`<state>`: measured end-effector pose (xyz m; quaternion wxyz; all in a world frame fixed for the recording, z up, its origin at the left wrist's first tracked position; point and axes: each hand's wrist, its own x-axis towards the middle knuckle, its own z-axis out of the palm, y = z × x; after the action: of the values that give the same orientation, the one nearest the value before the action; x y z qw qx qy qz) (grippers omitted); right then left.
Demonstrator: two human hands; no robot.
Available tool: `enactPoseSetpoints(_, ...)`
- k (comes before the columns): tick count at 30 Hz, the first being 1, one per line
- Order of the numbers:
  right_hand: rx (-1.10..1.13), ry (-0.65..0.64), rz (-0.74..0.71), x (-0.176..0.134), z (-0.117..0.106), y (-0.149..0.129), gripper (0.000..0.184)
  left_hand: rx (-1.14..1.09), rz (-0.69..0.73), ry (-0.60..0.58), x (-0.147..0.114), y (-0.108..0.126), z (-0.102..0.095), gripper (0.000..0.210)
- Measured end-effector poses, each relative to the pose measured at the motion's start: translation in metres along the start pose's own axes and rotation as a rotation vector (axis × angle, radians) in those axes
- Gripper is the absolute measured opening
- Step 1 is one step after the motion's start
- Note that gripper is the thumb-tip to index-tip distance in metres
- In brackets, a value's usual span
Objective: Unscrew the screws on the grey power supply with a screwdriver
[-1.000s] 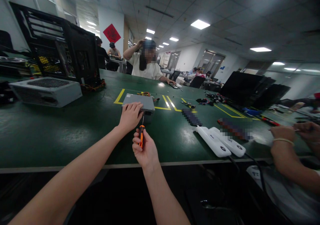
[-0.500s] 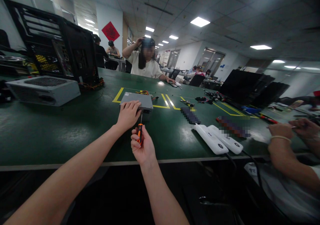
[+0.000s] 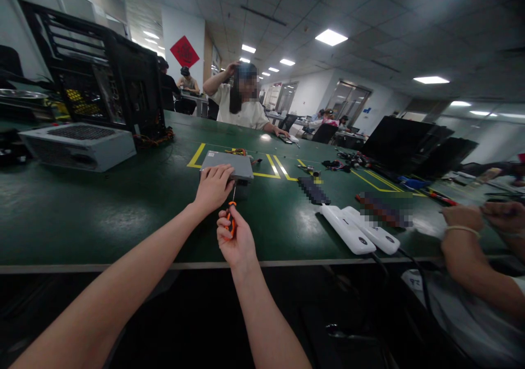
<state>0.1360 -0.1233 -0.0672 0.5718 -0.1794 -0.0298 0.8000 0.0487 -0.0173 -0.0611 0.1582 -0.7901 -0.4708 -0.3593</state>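
Note:
A grey computer power supply [image 3: 240, 164] lies on the green table in front of me. My left hand [image 3: 214, 186] grips its near left part, fingers over the top and thumb toward the front face. My right hand [image 3: 237, 238] is closed around the orange and black handle of a screwdriver [image 3: 233, 208]. The thin shaft points up and away to the near face of the power supply, close to my left thumb. Whether the tip sits in a screw is too small to tell. Coloured cables [image 3: 238, 152] show behind the power supply.
At the left stand a larger power supply [image 3: 82, 147] and an open black computer case [image 3: 106, 79]. White devices [image 3: 348, 229] with cables lie right of my hands. A co-worker's hands [image 3: 463, 218] are at the far right; another person [image 3: 241, 104] sits across the table [image 3: 123, 221].
The view has shifted slightly, so everything sits a little further right. The screwdriver handle has turned a little in my right hand. My left hand keeps its place on the power supply.

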Motion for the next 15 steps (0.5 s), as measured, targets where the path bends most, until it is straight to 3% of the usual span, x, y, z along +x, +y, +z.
enactPoseSetpoints(8, 0.015, -0.04, 0.036, -0.0012, 0.0015, 0.0005, 0.034, -0.021, 0.001, 0.002, 0.0, 0.0, 0.0004, 0.037)
enactPoseSetpoints(15, 0.065, -0.023, 0.013, -0.0018, 0.0002, -0.0003, 0.027, -0.019, -0.008, -0.003, -0.0008, 0.0001, -0.0004, 0.036)
